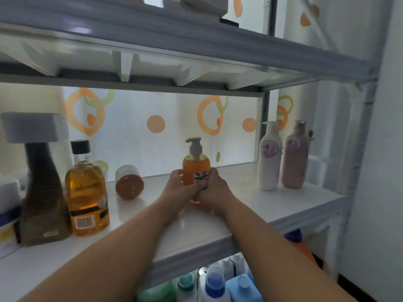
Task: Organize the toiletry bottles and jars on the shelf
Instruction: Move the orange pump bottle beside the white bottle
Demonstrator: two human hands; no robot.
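An orange pump bottle (195,165) stands upright near the middle of the white shelf (290,199). My left hand (177,186) and my right hand (214,188) both clasp its lower half from either side. To the right stand a white lotion bottle (269,158) and a pink bottle (295,155), side by side. A jar with a red lid (129,182) lies on its side to the left. Further left are a clear bottle of amber liquid (87,192) with a black cap and a tall dark bottle (43,197) with a grey square top.
A white tub (8,212) sits at the far left edge. The shelf above (196,38) hangs low overhead. Blue, green and white bottles (214,284) crowd the level below. A grey shelf post (366,149) and a wall close off the right side.
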